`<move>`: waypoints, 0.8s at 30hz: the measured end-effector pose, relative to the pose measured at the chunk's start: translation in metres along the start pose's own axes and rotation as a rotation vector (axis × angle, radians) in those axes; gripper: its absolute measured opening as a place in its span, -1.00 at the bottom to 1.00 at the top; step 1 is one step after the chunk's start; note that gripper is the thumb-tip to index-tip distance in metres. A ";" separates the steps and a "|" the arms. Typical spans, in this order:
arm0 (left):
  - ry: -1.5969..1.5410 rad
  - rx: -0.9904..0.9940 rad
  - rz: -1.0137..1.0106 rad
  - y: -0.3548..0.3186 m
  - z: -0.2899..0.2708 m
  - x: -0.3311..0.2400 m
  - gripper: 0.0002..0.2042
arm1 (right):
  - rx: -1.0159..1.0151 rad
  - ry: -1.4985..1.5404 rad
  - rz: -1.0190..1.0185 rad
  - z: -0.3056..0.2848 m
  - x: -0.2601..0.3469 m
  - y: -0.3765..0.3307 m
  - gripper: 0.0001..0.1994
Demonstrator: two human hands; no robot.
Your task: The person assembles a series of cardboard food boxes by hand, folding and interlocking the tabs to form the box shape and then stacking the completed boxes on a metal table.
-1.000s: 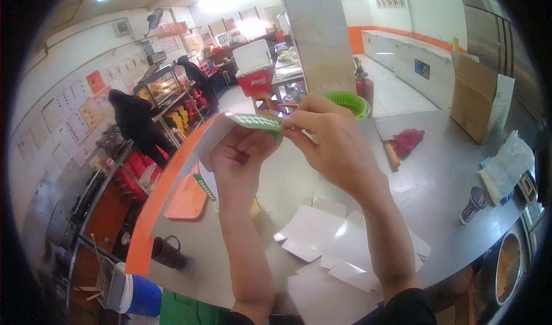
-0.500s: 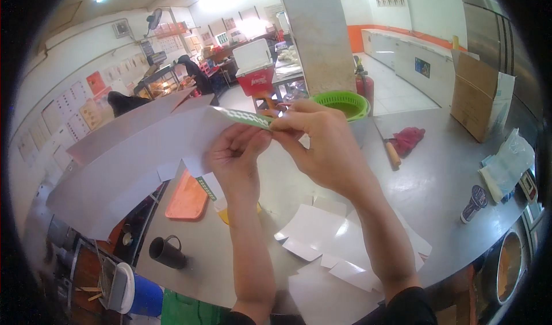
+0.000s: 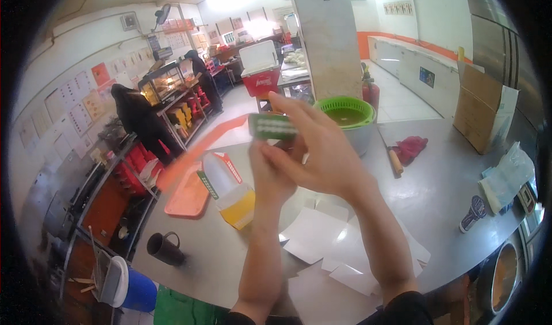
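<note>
Presently: one orange-and-green carton blank (image 3: 272, 127), held above the steel desk (image 3: 440, 210) — right hand (image 3: 323, 151) at its green end, grip spread; left hand (image 3: 270, 178) partly hidden, grip indeterminable.

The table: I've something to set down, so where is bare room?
The table is bare between the red cloth, cup and white sheets, and between mug and carton. It's crowded by the tray, and at the near middle under the sheets.
</note>
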State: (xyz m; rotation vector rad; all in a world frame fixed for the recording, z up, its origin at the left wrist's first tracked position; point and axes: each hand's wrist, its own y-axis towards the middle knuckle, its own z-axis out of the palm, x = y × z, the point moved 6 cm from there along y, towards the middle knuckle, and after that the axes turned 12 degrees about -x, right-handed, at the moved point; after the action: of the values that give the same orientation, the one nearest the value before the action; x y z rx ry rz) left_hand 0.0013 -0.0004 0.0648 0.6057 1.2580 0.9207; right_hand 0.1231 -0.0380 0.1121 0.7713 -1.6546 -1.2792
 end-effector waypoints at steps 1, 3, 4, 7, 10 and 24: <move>0.019 0.080 0.057 -0.004 0.004 -0.003 -0.55 | 0.075 -0.031 0.025 0.002 -0.002 -0.001 -0.44; -0.048 0.153 0.110 -0.003 -0.002 0.005 -0.48 | 0.158 -0.075 0.009 0.003 -0.007 -0.002 -0.45; -0.098 0.177 0.108 0.002 -0.005 0.008 -0.45 | 0.156 -0.088 -0.033 0.000 -0.007 0.000 -0.47; -0.527 0.001 -0.069 0.018 -0.024 0.007 -0.46 | 0.109 -0.245 -0.256 -0.002 0.000 0.000 -0.46; -0.603 -0.343 -0.166 0.021 -0.043 -0.003 -0.66 | 0.174 -0.316 -0.256 -0.001 -0.003 -0.004 -0.44; -0.074 -0.186 -0.050 0.017 -0.023 0.001 -0.67 | 0.240 0.055 -0.015 -0.005 0.003 0.004 -0.32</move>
State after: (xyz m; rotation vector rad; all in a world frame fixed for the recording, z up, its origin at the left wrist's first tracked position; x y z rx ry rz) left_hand -0.0248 0.0070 0.0732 0.4557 1.1024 0.9527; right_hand 0.1268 -0.0413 0.1170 0.9552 -1.7802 -1.0714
